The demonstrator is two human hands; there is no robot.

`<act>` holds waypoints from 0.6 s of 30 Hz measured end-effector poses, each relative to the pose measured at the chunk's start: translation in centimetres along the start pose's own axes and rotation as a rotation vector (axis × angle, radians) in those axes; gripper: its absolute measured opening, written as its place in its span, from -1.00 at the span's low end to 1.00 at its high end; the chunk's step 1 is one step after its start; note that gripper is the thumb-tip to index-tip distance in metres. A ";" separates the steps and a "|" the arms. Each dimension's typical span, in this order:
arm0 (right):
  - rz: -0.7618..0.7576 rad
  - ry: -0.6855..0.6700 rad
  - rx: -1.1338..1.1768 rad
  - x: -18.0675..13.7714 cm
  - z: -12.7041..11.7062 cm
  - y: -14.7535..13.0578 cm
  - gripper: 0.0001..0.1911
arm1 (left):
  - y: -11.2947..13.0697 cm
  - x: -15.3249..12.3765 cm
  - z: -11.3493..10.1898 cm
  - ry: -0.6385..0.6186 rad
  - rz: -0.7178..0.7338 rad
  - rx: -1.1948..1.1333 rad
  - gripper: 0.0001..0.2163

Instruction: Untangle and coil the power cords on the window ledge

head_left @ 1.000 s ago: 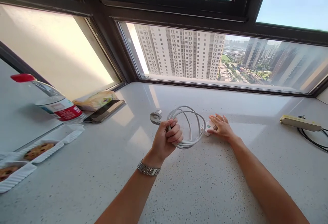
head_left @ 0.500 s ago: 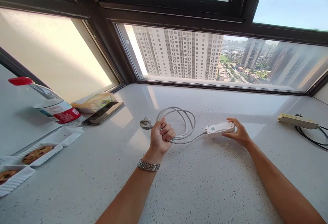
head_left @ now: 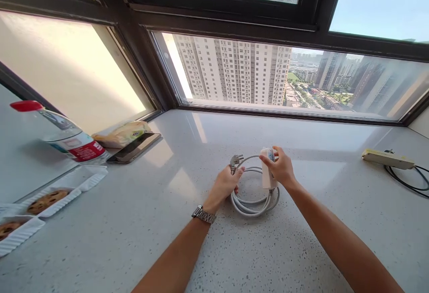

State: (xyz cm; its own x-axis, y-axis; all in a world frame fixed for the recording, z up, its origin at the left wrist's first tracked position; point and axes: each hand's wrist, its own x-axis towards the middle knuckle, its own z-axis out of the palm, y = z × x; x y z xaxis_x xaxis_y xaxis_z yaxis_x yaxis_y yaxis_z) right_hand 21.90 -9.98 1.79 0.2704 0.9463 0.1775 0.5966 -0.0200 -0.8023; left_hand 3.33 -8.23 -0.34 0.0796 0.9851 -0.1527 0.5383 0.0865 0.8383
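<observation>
A white power strip (head_left: 269, 177) stands lengthwise away from me, near the middle of the speckled white counter (head_left: 140, 221). My right hand (head_left: 280, 166) is closed around its far part, thumb on the near side. From its near end a grey cable (head_left: 252, 214) runs in several round loops. My left hand (head_left: 225, 186), with a metal watch on the wrist, grips the left side of these loops. Just beyond its fingers the grey plug (head_left: 237, 159) sticks up, prongs pointing right. Part of the cable is hidden by the left hand.
On the left are a red-capped bottle (head_left: 78, 143), a phone (head_left: 134, 148), a yellowish package (head_left: 122, 134) and a white tray (head_left: 87, 177) with cookies. A yellowish power strip (head_left: 389, 159) with black cable lies at right. Window frames border the counter's back.
The white power strip has swung from lying sideways to pointing away and moved left, beside the coil. My left hand has shifted right with the cable and plug, and the loops sit closer together.
</observation>
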 end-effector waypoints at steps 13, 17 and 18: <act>-0.588 -0.342 -0.634 -9.9 4.2 -1.6 -0.25 | -0.8 0.5 -0.6 0.008 0.193 0.492 -0.63; -0.638 -0.324 -0.627 -9.6 2.5 1.5 -0.58 | -1.0 0.6 -0.8 -0.051 0.292 0.413 -0.69; -0.655 -0.325 -0.617 -9.3 1.6 2.3 -0.65 | -1.1 0.4 -0.6 -0.076 0.322 0.408 -0.68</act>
State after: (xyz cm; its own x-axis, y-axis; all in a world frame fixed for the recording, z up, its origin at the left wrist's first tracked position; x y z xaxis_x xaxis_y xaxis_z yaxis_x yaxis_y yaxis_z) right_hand 19.57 -18.30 -2.60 -0.4261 0.8715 0.2429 0.8731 0.4664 -0.1421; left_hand 2.30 -7.84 -0.97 0.3476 0.9372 0.0290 0.7581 -0.2991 0.5795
